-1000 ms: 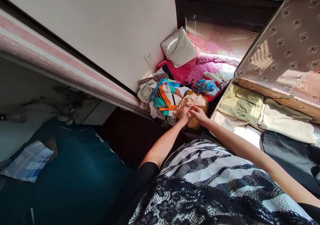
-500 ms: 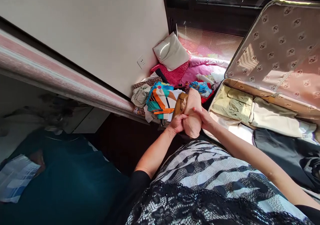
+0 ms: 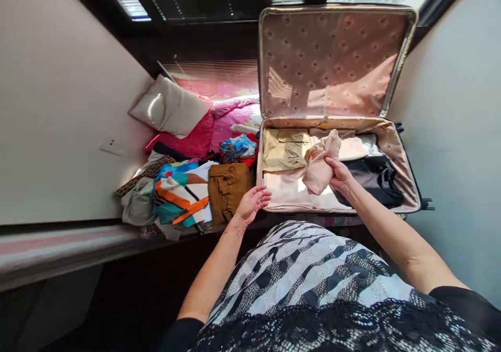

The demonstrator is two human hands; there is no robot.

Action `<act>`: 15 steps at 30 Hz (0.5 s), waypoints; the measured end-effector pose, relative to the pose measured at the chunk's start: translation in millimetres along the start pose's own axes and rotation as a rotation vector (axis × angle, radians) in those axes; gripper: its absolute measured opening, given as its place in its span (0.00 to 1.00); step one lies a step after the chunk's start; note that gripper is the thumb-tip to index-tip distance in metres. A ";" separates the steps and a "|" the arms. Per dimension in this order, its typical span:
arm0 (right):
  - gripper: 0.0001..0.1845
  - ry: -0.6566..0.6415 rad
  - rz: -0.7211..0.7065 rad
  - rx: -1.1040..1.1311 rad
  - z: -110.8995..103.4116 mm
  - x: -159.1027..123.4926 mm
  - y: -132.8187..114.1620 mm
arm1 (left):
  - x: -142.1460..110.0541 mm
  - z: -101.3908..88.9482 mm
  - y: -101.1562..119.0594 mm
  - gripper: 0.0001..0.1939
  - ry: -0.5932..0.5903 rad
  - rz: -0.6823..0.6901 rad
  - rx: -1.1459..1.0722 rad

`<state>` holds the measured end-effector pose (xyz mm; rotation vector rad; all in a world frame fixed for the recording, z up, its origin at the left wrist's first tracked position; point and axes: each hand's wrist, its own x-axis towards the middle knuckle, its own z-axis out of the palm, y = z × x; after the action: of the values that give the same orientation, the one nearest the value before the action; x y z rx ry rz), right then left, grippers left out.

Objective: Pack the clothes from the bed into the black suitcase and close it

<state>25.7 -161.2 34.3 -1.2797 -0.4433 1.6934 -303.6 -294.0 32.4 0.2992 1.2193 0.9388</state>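
Observation:
A bundled pale pink garment is gripped in my right hand, held above the open suitcase. Its exact kind does not show. Near the suitcase's front left corner, my left hand has its fingers apart and holds nothing. Inside the case lie folded khaki clothes at the back left, a pale pink cloth at the front left and black clothing at the right. Folded brown trousers rest just left of my left hand.
A pile of clothes with a teal, orange and white garment lies to the left. Behind it are a pale cushion and pink bedding. The raised suitcase lid stands before the window; walls flank both sides.
The view has turned right toward the suitcase. My left hand has let go of the pink garment, and my right hand has carried it from beside the clothes pile to over the suitcase.

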 end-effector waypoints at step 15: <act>0.13 0.194 -0.161 -0.131 -216.1 120.4 -186.1 | 7.5 104.9 -26.4 0.07 0.229 -0.157 0.076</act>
<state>300.6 -19.8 20.8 -1.4484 -0.5332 1.4099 -197.8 -275.7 48.0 0.1557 1.4687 0.8068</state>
